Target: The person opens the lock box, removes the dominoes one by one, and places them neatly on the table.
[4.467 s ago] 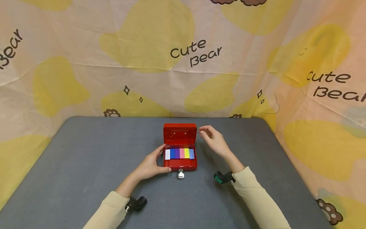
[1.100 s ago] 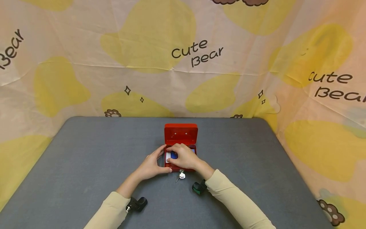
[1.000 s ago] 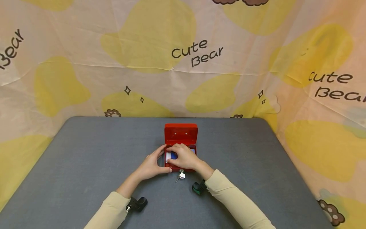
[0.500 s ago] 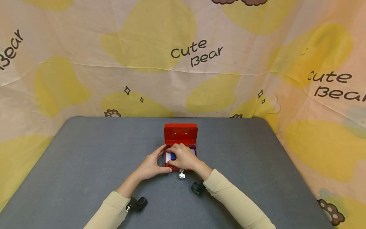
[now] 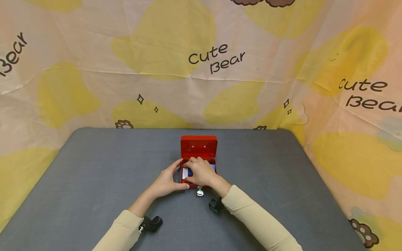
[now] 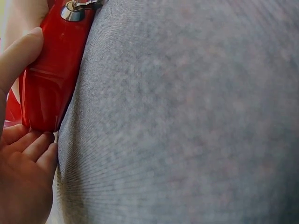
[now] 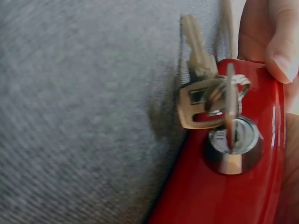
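A small red metal cash box [image 5: 199, 147] stands on the table with its lid up. My left hand [image 5: 164, 180] grips its left side, thumb at the front rim and fingers against the end wall; the left wrist view shows the fingertips at the lower corner. Over the box, my right hand [image 5: 202, 172] reaches into the row of coloured blocks, thumb toward the front and fingers curled at the back. Left of it a white block [image 5: 185, 173] shows, with a bit of dark blue beside. A light blue block [image 5: 213, 167] peeks out at the right. The middle blocks are hidden.
A key [image 7: 231, 102] sits in the front lock [image 7: 236, 136], and a second key [image 7: 197, 44] hangs from its ring. Grey cloth [image 5: 103, 167] covers the table. A printed curtain [image 5: 163, 45] hangs behind and along the sides.
Since the oldest frame my right hand came from right of the lid into the box, covering most blocks; the white block sits nearer the front. Lately it shifted slightly. The left hand stayed.
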Available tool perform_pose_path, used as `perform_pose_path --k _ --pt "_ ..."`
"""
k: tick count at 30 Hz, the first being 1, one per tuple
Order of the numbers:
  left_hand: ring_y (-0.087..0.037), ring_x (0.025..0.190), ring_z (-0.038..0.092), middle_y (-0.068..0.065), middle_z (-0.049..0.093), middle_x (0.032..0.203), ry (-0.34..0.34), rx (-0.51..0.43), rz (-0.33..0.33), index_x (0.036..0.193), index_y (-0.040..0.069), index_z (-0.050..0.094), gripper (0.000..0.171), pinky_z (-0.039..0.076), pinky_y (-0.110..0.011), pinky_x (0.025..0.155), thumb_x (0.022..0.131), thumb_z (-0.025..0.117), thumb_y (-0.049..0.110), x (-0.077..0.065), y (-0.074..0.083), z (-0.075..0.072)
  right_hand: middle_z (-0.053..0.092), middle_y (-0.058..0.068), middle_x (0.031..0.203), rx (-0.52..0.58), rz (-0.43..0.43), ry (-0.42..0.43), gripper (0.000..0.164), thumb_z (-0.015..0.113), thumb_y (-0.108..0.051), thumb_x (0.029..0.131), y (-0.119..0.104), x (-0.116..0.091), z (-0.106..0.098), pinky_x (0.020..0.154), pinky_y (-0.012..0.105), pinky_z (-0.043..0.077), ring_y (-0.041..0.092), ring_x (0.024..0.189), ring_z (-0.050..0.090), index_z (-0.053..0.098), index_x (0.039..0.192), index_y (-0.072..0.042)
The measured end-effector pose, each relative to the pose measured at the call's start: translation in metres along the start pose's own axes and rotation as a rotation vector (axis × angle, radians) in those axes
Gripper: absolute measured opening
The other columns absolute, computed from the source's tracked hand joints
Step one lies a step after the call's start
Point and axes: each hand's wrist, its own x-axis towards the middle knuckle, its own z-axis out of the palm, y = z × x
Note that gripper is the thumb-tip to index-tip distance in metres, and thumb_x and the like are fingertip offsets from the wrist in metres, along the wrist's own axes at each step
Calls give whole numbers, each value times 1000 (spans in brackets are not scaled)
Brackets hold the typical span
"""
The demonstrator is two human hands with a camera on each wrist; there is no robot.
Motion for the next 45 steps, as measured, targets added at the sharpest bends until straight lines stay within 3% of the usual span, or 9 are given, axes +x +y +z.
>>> perform_pose_path --k 9,26,45 --pt "-32 127 43 -17 36 144 -4 -1 -12 143 10 29 95 40 -45 99 67 82 33 0 1 -1 61 2 112 -4 13 -2 43 72 -33 77 -2 0 -1 84 38 48 19 98 54 64 116 -17" --pt "-32 126 44 -18 37 143 9 0 8 143 9 31 95 41 -45 99 66 82 32 -2 1 -1 61 3 110 57 -90 36 42 68 -29 80 5 -4 0 85 33 47 17 98 53 63 118 -12" --pt "-33 126 43 -18 36 143 12 17 1 142 9 30 95 41 -45 99 66 82 33 -1 1 1 59 1 112 110 -105 31 41 66 -30 83 13 -11 -9 90 33 45 15 102 52 61 121 -14"
